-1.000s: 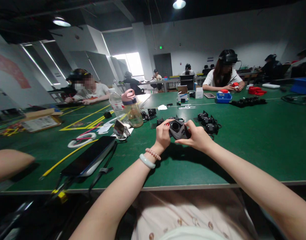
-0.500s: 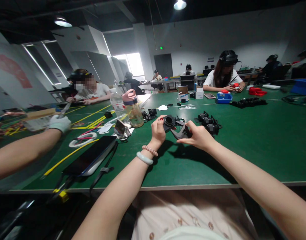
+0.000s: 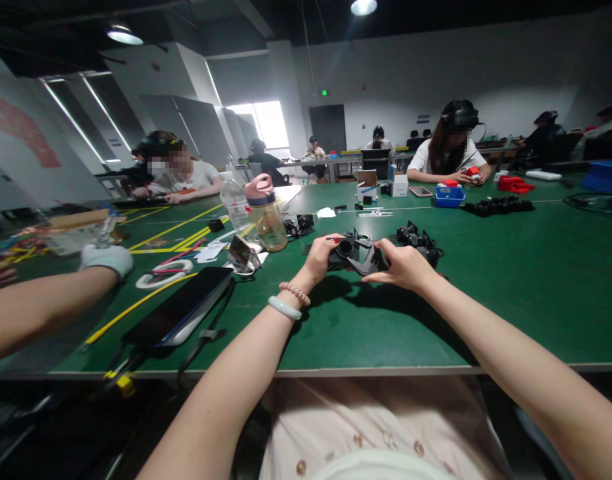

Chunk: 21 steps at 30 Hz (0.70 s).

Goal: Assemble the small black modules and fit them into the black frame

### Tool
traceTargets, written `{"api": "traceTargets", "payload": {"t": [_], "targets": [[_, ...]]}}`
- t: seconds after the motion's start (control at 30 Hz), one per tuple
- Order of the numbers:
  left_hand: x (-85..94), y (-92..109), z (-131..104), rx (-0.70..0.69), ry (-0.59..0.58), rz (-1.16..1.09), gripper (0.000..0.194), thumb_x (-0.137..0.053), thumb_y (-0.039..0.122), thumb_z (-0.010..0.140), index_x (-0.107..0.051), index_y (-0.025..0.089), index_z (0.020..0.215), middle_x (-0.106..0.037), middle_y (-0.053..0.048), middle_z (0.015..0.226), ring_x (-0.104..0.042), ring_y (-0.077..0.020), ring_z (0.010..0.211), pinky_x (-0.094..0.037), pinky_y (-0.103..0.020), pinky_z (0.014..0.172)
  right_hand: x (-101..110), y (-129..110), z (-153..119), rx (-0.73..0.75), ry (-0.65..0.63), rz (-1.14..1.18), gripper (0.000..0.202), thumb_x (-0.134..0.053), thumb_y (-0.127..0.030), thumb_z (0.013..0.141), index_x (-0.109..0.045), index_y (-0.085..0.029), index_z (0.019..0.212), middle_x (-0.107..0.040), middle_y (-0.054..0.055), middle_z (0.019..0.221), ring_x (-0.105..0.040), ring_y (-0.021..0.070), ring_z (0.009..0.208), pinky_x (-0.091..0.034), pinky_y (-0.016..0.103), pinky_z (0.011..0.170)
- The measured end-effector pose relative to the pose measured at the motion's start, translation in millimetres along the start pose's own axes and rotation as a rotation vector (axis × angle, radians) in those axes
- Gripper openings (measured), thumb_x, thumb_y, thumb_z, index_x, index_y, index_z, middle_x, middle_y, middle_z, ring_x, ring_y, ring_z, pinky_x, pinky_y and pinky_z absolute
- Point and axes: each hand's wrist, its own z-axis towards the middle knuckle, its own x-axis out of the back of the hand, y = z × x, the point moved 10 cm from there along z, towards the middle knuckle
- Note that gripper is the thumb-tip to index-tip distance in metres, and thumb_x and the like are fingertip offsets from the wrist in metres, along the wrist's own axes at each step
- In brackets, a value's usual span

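Note:
Above the green table, my left hand (image 3: 320, 259) is closed on a black block with a round, lens-like ring (image 3: 345, 249). My right hand (image 3: 405, 265) grips a dark grey, angular claw-shaped piece (image 3: 365, 261) between thumb and fingers. The two pieces are close together, the grey one overlapping the black one's right side in view; whether they touch, I cannot tell. Several black mechanical parts (image 3: 420, 245) lie on the table just beyond my right hand.
A pink-capped bottle (image 3: 267, 217) and a clear water bottle (image 3: 236, 203) stand left of my hands. Nearer are a dark phone-like device (image 3: 179, 310) and a cable coil (image 3: 165, 273). A co-worker's gloved hand (image 3: 106, 259) reaches in from the left. Farther right sits a blue bin (image 3: 449, 195).
The black block and the grey piece have come closer together and now overlap in view. My left hand has shifted slightly right. The co-worker's gloved hand at left has moved lower.

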Motion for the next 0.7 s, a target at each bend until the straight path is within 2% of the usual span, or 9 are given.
{"api": "traceTargets", "payload": {"t": [0.23, 0.4, 0.7], "targets": [[-6.8, 2.4, -2.2, -0.006, -0.098, -0.048, 0.027, -0.037, 0.026, 0.071, -0.057, 0.010, 0.066, -0.060, -0.005, 0.071, -0.053, -0.0146, 0.070, -0.041, -0.026, 0.067, -0.5, -1.0, -0.4, 0.063, 0.007, -0.049, 0.066, -0.044, -0.068, 0.061, -0.047, -0.014, 0.098, -0.061, 0.008, 0.064, -0.059, 0.0212, 0.059, -0.031, 0.021, 0.047], [-11.1, 1.9, -5.8, -0.005, -0.154, -0.078, 0.026, -0.038, 0.027, 0.072, -0.057, 0.011, 0.066, -0.060, -0.004, 0.067, -0.053, -0.0143, 0.066, -0.041, -0.025, 0.062, 0.8, -3.7, -1.2, 0.093, -0.001, -0.043, 0.068, -0.044, -0.069, 0.060, -0.047, -0.013, 0.098, -0.060, 0.007, 0.062, -0.058, 0.0198, 0.056, -0.031, 0.021, 0.047], [-6.7, 7.3, -10.9, 0.010, -0.089, -0.005, 0.027, -0.037, 0.026, 0.071, -0.060, 0.012, 0.068, -0.062, -0.005, 0.071, -0.055, -0.0168, 0.074, -0.043, -0.028, 0.069, 3.3, -8.6, -1.5, 0.116, -0.021, -0.015, 0.068, -0.045, -0.070, 0.059, -0.049, -0.014, 0.097, -0.057, 0.005, 0.057, -0.056, 0.0183, 0.053, -0.029, 0.022, 0.046]]}}
